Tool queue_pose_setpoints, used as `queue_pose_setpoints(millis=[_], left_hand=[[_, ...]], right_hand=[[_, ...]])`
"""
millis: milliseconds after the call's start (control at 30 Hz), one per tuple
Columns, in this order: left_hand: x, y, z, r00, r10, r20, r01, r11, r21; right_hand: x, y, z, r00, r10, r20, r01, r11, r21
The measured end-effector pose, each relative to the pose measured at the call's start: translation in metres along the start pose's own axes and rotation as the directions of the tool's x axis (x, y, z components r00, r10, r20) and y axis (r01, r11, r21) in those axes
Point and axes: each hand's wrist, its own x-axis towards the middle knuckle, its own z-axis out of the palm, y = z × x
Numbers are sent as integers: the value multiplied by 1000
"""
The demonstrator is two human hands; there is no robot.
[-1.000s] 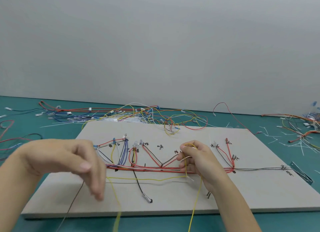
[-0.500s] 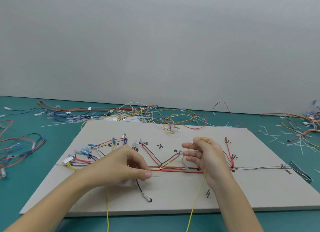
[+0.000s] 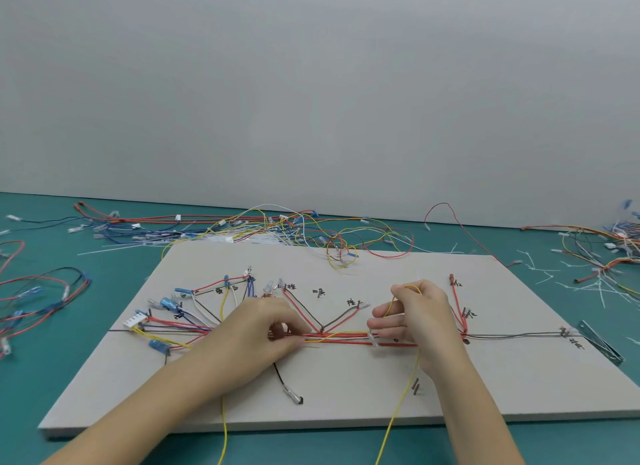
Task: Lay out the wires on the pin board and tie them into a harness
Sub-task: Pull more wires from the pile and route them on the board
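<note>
A grey pin board (image 3: 346, 402) lies flat on the teal table. Red, black, white, blue and yellow wires (image 3: 346, 338) run along its middle as a trunk, and branches fan up to labelled pins. My left hand (image 3: 263, 329) sits on the trunk at centre left, its thumb and fingers pinching the wires. My right hand (image 3: 415, 312) hovers over the trunk to the right and pinches a loop of yellow wire (image 3: 401, 405), which hangs down past the board's front edge. A white connector (image 3: 135, 321) ends the trunk at the left.
A tangle of loose wires (image 3: 277, 229) lies behind the board. More wire bundles (image 3: 38, 301) sit at the left, and wires with cut tie scraps (image 3: 595, 256) at the right. A metal tool (image 3: 601, 341) rests at the board's right edge.
My left hand came down from the raised near-left position onto the trunk and now pinches it. My right hand shifted slightly right and up with the yellow loop.
</note>
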Motion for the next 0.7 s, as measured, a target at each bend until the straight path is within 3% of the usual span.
queue_pose_setpoints(millis=[233,433,567,700], left_hand=[[1,6,12,999,42,27,-47,969,241],[2,5,5,1000,2,-16,-1,997,74],[4,10,-7,994,-104,-12,103,990,-97],[4,-6,-54,951,-305,45,302,952,57]], right_hand=[[3,1,-3,997,82,-1,-81,992,99],[4,1,0,993,120,22,-122,973,198],[4,2,0,991,134,28,-137,966,218],[6,3,1,991,127,28,-130,969,208]])
